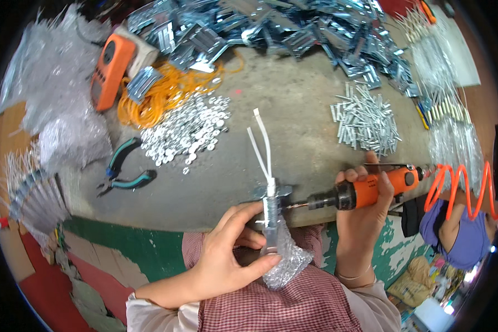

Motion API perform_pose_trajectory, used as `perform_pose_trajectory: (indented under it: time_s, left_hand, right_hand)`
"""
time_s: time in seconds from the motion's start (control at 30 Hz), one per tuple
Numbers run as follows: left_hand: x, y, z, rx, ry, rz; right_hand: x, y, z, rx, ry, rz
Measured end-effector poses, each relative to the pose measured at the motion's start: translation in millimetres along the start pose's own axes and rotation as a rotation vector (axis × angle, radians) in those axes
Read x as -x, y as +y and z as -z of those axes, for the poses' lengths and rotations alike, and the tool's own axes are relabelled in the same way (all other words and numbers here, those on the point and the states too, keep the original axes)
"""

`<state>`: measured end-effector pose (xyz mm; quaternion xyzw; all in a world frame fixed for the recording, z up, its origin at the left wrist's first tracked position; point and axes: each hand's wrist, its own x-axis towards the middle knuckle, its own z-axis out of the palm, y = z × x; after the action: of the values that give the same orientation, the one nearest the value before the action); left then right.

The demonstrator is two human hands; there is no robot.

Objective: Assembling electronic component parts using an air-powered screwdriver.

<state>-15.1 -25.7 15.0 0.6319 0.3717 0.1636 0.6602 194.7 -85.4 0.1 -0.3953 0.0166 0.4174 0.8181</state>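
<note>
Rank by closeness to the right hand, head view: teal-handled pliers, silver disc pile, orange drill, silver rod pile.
From the right hand:
1. Orange drill: in its grip.
2. Silver rod pile: beyond the hand, table's right.
3. Silver disc pile: left of centre.
4. Teal-handled pliers: farthest left of these.

Workshop: power drill (368,192), pliers (112,179); bench (293,110) bearing heaped metal plates (249,25), piles of washers (185,130) and short metal rods (366,120).

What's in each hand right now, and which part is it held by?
The right hand holds the orange drill around its body. The left hand holds the metal piece with white wires by its side and lower end.
</note>
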Motion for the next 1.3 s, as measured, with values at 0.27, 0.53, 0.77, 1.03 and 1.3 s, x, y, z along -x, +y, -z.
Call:
perform_pose_trajectory:
  time_s: [0.27,0.53,0.77,1.03,1.3]
  left_hand:
    - [-16,4,42,-0.35,0.145,-0.232]
    - [-30,-1,79,-1.329,0.408,-0.531]
    - [-38,-13,42,-0.716,0.226,-0.544]
    - [-41,-28,18,-0.584,0.321,-0.551]
    - [-41,-13,15,-0.848,0.205,-0.657]
  right_hand:
    - [-10,4,6,0.099,0.019,0.107]
    - [-16,2,9,0.106,-0.045,0.062]
    - [-18,0,17,0.132,-0.133,0.099]
    - [-19,2,16,0.077,-0.121,0.099]
    - [-19,1,15,0.117,-0.103,0.131]
